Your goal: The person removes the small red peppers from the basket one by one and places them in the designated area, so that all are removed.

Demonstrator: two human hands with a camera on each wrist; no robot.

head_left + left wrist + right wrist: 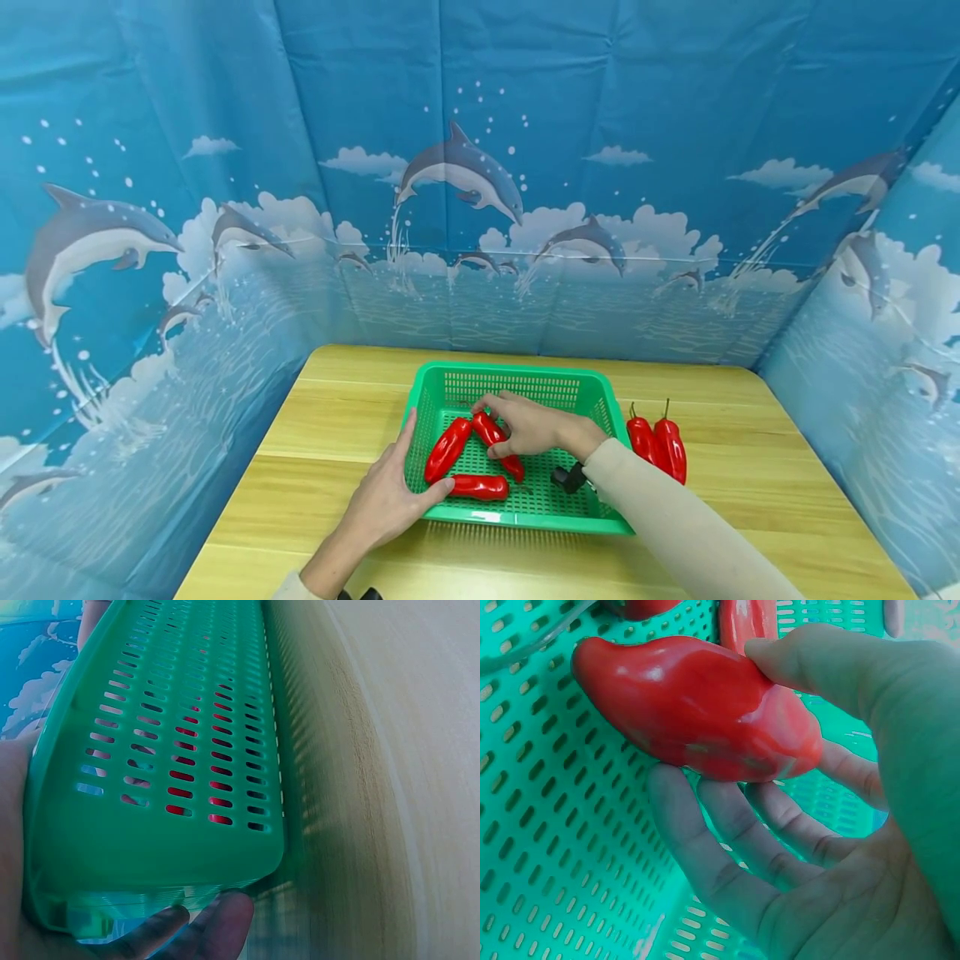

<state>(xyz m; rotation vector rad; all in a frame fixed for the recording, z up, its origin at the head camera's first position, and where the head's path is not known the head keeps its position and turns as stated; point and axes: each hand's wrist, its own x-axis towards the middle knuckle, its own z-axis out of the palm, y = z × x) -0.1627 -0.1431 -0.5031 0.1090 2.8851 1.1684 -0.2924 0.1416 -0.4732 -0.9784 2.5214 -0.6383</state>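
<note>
My right hand (pixel 528 425) reaches into a green perforated plastic basket (pixel 532 521) and holds a glossy red pepper (pixel 697 705) between thumb and fingers. Two more red peppers lie on the basket floor: a slanted one (pixel 447 452) at the left, and one lying crosswise (pixel 480 487) near the front wall. My left hand (pixel 386 500) grips the basket's front left corner, its thumb over the rim beside the crosswise pepper. From the left wrist, its fingertips (pixel 229 922) show against the outside of the basket wall.
The basket stands on a wooden table (pixel 300 492). To its right lie red peppers with stems (pixel 670 446), close together on the tabletop. A blue curtain (pixel 525 83) printed with dolphins rises behind the table and at both sides. A small black device (pixel 570 477) sits at my right wrist.
</note>
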